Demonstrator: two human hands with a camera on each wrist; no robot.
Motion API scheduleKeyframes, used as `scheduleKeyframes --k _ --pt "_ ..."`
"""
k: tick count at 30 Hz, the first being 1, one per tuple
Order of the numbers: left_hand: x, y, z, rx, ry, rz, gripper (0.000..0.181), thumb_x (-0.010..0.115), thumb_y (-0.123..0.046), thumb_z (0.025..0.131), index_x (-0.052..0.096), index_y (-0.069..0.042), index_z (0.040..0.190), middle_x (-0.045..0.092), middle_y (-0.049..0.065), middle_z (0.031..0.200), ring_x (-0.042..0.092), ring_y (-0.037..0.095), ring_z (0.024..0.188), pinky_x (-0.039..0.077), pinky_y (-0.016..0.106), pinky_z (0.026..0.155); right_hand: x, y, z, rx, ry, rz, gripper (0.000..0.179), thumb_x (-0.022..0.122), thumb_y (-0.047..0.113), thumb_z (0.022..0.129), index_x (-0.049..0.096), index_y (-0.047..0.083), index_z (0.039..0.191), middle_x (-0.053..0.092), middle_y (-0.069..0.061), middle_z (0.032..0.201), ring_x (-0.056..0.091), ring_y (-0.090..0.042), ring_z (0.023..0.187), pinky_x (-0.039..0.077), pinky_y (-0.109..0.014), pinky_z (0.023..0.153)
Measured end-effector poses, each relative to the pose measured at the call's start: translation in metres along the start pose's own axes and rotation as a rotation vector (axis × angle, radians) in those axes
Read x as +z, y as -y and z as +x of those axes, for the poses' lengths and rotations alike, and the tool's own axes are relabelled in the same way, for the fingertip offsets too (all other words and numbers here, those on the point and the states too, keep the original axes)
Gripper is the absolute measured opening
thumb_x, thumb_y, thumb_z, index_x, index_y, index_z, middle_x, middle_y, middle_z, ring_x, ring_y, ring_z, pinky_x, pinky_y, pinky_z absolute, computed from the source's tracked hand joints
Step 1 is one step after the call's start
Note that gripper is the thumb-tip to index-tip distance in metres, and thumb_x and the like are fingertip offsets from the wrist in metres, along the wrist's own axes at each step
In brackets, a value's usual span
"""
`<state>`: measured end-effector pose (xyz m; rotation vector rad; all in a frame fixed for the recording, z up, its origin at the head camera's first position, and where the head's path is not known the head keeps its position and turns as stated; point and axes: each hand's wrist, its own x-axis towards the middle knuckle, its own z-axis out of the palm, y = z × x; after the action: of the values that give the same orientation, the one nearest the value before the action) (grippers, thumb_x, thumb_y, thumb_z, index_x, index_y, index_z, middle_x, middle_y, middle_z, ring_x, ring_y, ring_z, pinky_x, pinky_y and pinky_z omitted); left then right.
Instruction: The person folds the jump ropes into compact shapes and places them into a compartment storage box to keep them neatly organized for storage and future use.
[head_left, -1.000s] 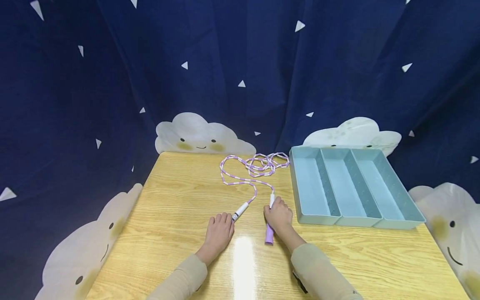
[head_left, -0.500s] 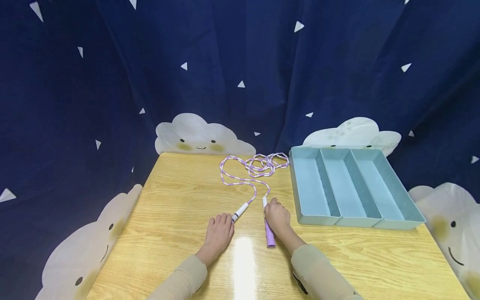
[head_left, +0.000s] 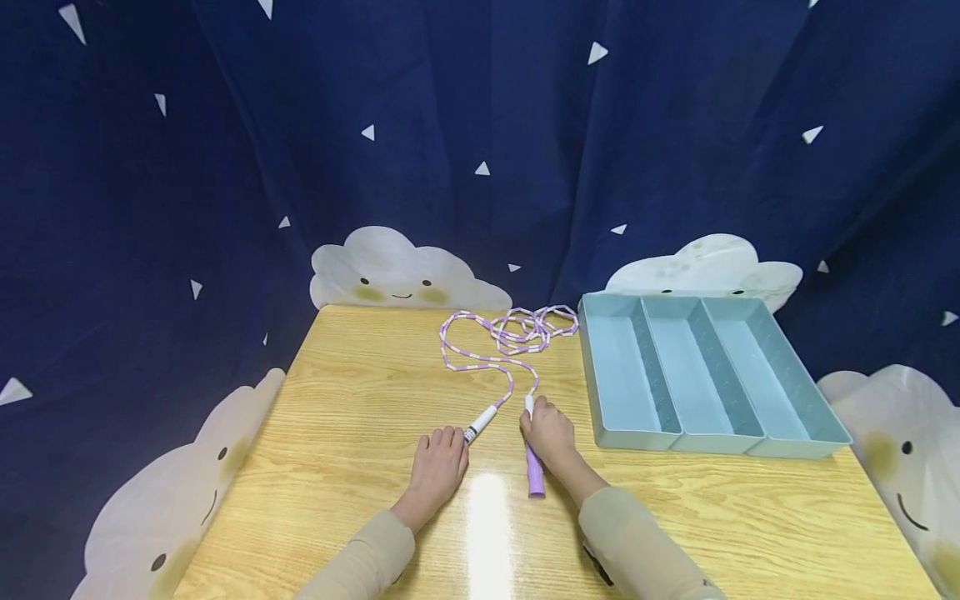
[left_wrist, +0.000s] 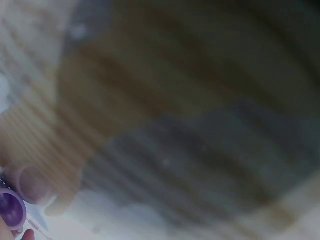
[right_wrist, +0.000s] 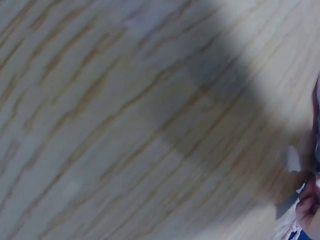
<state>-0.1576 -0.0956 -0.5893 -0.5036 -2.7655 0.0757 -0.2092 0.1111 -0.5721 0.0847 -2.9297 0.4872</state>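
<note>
- Head view, left hand: the left hand [head_left: 438, 465] lies palm down with its fingers [head_left: 456, 439] side by side, bent over the lower part of the left handle [head_left: 482, 419] of a jump rope; the white upper part points away to the right.
- Head view, right hand: the right hand [head_left: 550, 431] has its fingers curled round the middle of the right handle [head_left: 536, 477], white tip beyond the grip, purple end toward the person.
- Head view, rope: the purple-and-white beaded rope [head_left: 480, 357] runs from both handles into a wide bend, then into loops near the back edge of the tabletop [head_left: 345, 392], just beside the tray.
- Head view, edges and room: the blue tray [head_left: 637, 439], with three long compartments, stands right of the right hand, well apart from the left one; its near right corner comes close to the tabletop's right edge. Bare wood spreads left of the left hand, and a narrower strip separates the two hands.
- Left wrist view: a round, hollow purple handle end shows in the lower left corner, fingertips beneath it; blurred wood grain fills most of the rest.
- Right wrist view: bent fingers appear at the lower right edge; what they hold is too cropped to tell.
</note>
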Motion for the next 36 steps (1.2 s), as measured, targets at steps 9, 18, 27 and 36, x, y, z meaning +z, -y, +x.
scheduleKeyframes --k 9,18,27,36 --pt "0.0 -0.001 0.001 -0.006 0.003 0.004 0.023 0.046 -0.031 0.091 0.05 -0.011 0.102 0.044 0.0 0.081 0.038 0.015 0.07 0.033 0.027 0.06 -0.001 0.002 0.0 0.025 -0.014 0.035 0.024 0.056 0.02 0.083 0.048 -0.001 0.075 0.046 -0.008 0.058 0.052 -0.025 0.048 0.045 -0.034 0.04" --pt "0.001 0.0 0.0 -0.001 -0.022 -0.01 0.022 0.048 -0.03 0.091 0.05 -0.011 0.102 0.044 0.001 0.081 0.038 0.016 0.07 0.033 0.028 0.06 -0.003 0.003 0.001 0.036 -0.002 0.08 0.023 0.058 0.016 0.081 0.048 -0.003 0.075 0.047 -0.009 0.057 0.05 -0.024 0.047 0.045 -0.033 0.041" --pt "0.002 0.001 0.001 0.001 -0.041 -0.018 0.019 0.047 -0.029 0.091 0.048 -0.011 0.094 0.038 0.0 0.075 0.035 0.015 0.066 0.033 0.026 0.058 -0.003 -0.004 0.005 0.101 0.057 0.377 0.027 0.055 0.016 0.084 0.055 -0.008 0.096 0.06 -0.01 0.068 0.054 -0.02 0.056 0.046 -0.031 0.049" --pt "-0.006 -0.003 0.009 -0.051 -0.07 -0.245 0.015 0.047 -0.024 0.093 0.048 -0.009 0.091 0.039 -0.001 0.072 0.038 0.014 0.064 0.035 0.025 0.056 -0.009 -0.005 0.01 0.147 0.07 0.661 0.035 0.054 0.015 0.088 0.053 -0.011 0.111 0.061 -0.007 0.072 0.053 -0.012 0.058 0.045 -0.024 0.053"
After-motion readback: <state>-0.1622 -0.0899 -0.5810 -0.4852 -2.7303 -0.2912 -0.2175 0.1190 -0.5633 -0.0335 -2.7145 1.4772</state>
